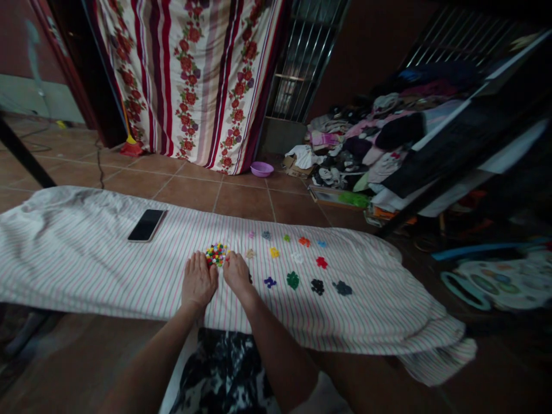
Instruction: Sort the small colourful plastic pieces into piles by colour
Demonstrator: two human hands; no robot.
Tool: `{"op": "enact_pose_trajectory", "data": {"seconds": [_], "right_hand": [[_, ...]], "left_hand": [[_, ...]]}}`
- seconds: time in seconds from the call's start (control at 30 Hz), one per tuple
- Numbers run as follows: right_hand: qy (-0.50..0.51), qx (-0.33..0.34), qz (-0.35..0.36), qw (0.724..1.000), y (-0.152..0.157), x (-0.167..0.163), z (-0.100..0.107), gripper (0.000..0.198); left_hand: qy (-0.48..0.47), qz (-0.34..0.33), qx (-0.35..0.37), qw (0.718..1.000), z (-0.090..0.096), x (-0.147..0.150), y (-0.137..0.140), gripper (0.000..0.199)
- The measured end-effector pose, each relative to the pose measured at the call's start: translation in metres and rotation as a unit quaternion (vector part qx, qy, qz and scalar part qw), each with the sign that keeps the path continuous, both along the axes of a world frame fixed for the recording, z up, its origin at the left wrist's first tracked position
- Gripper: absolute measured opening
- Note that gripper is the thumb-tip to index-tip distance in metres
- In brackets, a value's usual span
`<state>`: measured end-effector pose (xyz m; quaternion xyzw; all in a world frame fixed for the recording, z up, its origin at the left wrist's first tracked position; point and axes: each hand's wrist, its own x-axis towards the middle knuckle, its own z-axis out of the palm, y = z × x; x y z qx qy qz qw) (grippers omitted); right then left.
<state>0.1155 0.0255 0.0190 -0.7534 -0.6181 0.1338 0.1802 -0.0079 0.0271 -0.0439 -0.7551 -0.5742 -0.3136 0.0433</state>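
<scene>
**Mixed pile (216,253) at the hands, single-colour clusters (292,280) to the right**

Small coloured pieces are heaped in the pile on the striped cloth (107,270), between and just beyond both hands. Left hand (199,280): laid flat, fingers extended beside the pile's left edge; nothing seen gripped. Right hand (236,272): fingers curled at the pile's right edge; whether a piece is pinched there cannot be told. Three rough rows of clusters are set out: pink, grey, lime, orange, light blue in the far row; beige, yellow, white, red in the middle; purple, dark green, black, dark grey nearest. One further dark cluster is partly hidden by the right hand. A phone (147,225), screen dark, is placed well apart, left of the pile.
</scene>
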Motion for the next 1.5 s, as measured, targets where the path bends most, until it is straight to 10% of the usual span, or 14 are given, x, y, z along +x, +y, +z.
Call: {"op": "enact_pose_trajectory", "data": {"seconds": [0.7,1.13,1.5], "right_hand": [[0.216,0.155,-0.063,0.962,-0.008,0.104,0.018,0.014],[0.085,0.144,-0.24,0.956,-0.057,0.268,0.019,0.025],[-0.002,0.076,-0.285,0.956,-0.069,0.315,0.006,0.025]], "left_hand": [[0.054,0.019,-0.02,0.998,0.011,-0.002,-0.002,0.068],[0.034,0.024,-0.036,0.999,0.014,-0.001,-0.003,0.066],[0.06,0.037,-0.035,0.997,0.017,-0.001,-0.004,0.068]]}}
